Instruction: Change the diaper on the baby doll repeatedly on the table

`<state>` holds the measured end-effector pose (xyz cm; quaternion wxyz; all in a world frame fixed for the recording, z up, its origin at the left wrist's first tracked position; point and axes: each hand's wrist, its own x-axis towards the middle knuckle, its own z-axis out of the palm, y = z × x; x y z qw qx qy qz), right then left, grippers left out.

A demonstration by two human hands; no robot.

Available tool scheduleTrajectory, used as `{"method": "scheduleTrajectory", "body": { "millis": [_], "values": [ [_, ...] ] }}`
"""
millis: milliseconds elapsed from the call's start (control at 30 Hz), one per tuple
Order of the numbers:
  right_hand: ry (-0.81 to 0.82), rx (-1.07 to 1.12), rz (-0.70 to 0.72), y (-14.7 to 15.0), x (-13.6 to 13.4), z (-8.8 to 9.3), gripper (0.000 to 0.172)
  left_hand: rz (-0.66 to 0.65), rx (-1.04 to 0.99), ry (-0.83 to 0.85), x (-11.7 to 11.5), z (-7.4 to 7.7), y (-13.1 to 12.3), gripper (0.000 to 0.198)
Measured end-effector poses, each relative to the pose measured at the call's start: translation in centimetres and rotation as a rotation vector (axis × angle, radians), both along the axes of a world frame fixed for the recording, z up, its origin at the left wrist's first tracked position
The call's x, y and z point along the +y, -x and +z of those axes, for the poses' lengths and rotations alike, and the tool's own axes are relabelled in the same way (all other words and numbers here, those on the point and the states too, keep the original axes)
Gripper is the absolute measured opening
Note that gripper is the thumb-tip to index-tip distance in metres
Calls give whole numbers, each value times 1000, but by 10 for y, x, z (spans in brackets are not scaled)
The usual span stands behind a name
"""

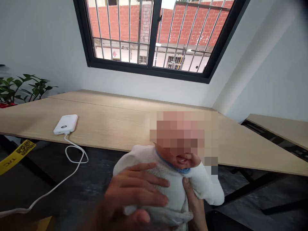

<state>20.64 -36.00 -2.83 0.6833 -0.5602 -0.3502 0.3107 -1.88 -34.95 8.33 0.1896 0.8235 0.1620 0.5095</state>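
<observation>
My left hand [137, 189] lies open on the doll [177, 192], my right hand [196, 205] grips its side; with nothing beneath it, near the bench [108, 128], it may slip down.

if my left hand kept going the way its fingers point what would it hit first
Probably the thumb of your right hand, pressed on the white knit outfit just beyond the fingertips of the left hand; the white sleeve comes after. Depth is unclear.

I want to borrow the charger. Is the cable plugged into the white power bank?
Plugged in: the white cable meets the near end of the power bank and drops off the table.
</observation>
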Motion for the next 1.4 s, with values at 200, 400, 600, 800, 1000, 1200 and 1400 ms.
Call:
{"method": "scheduleTrajectory", "body": {
  "millis": [200, 400, 600, 800, 1000, 1200, 1400],
  "values": [
    [49, 20, -163, 1, -6, 32, 76, 186, 26, 239, 18, -4, 20, 36],
    [82, 51, -252, -5, -8, 23, 72, 197, 514, 284, 20, -13, 5, 35],
    [34, 33, -333, -8, -3, 13, 72, 373, 513, 149, 16, -25, -22, 46],
    [19, 7, -263, -10, -8, 7, 71, 316, 419, 119, 16, -23, -23, 16],
    [26, 20, -339, -10, -3, 6, 69, 245, 393, 164, 20, -22, -18, 14],
    [108, 54, -348, -10, -2, 8, 72, 198, 307, 272, 23, -23, -12, 13],
    [126, 78, -391, -4, -2, 18, 75, 289, 336, 109, 20, -35, -24, 36]
  ]
}}
